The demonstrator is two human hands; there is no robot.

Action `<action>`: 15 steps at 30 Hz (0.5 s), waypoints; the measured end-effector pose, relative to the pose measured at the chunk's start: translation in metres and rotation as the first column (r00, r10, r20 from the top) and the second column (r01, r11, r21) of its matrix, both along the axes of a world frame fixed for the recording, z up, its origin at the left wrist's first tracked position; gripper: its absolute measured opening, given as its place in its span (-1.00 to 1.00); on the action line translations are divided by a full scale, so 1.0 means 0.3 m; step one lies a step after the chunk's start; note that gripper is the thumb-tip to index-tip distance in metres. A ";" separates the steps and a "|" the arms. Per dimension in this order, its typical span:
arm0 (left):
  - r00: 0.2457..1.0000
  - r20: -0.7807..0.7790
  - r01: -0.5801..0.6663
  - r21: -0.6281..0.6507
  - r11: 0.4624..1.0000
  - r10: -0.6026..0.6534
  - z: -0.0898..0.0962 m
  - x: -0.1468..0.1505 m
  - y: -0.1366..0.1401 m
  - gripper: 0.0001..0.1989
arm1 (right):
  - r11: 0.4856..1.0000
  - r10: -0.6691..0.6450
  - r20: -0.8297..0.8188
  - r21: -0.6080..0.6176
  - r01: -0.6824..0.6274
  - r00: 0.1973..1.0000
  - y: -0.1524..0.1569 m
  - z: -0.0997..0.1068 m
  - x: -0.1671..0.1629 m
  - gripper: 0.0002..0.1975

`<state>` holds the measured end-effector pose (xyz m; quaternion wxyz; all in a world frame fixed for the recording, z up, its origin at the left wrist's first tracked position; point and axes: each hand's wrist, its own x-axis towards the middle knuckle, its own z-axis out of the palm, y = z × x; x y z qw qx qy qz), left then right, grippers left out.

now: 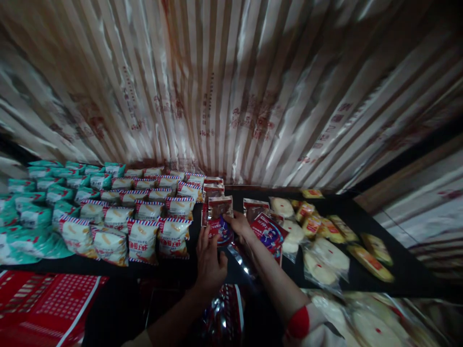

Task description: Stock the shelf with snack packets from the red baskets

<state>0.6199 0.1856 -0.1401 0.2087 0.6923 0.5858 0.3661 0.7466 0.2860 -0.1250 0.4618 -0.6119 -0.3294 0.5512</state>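
Note:
A red and purple snack packet (219, 230) with a clear window lies at the front of a short row, in the middle of the head view. My right hand (239, 225) is closed on its right edge. Stretched fingers of my left hand (211, 262) touch the packet's lower left side, with the thumb held apart. Behind it, more dark red packets (213, 189) form the same row. To the right of my right wrist lie other red and purple packets (268, 230), partly covered by the forearm.
White striped snack bags (142, 239) and green bags (60, 194) fill the left. Flat round breads in clear bags (320, 267) and yellow packs (371, 262) lie right on the black table surface (405, 270). A red crate (54, 303) is lower left; pleated printed sheeting (224, 96) hangs behind.

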 end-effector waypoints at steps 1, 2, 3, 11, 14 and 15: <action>1.000 -0.007 -0.003 -0.005 1.000 0.003 -0.005 -0.003 0.002 -0.53 | 1.000 0.001 0.011 -0.003 -0.001 1.000 0.000 -0.001 -0.005 -0.89; 1.000 -0.014 -0.008 -0.010 1.000 0.007 -0.008 -0.007 0.004 -0.53 | 1.000 -0.002 0.026 -0.007 0.002 1.000 0.001 -0.001 -0.010 -0.89; 1.000 -0.022 -0.011 -0.013 1.000 0.011 -0.009 -0.012 0.006 -0.52 | 1.000 -0.005 0.040 -0.011 0.005 0.999 0.000 -0.001 -0.015 -0.88; 0.997 -0.036 0.071 0.068 0.995 -0.069 0.045 -0.065 -0.016 -0.46 | 0.988 0.089 -0.116 -0.115 -0.103 0.989 -0.056 0.043 -0.014 -0.79; 0.991 0.020 0.131 0.092 0.987 -0.133 0.063 -0.112 -0.055 -0.45 | 0.977 0.113 -0.260 -0.146 -0.155 0.959 -0.114 0.078 0.007 -0.71; 0.988 0.050 0.138 0.095 0.986 -0.143 0.068 -0.131 -0.071 -0.47 | 0.975 0.123 -0.293 -0.143 -0.171 0.948 -0.138 0.091 0.013 -0.69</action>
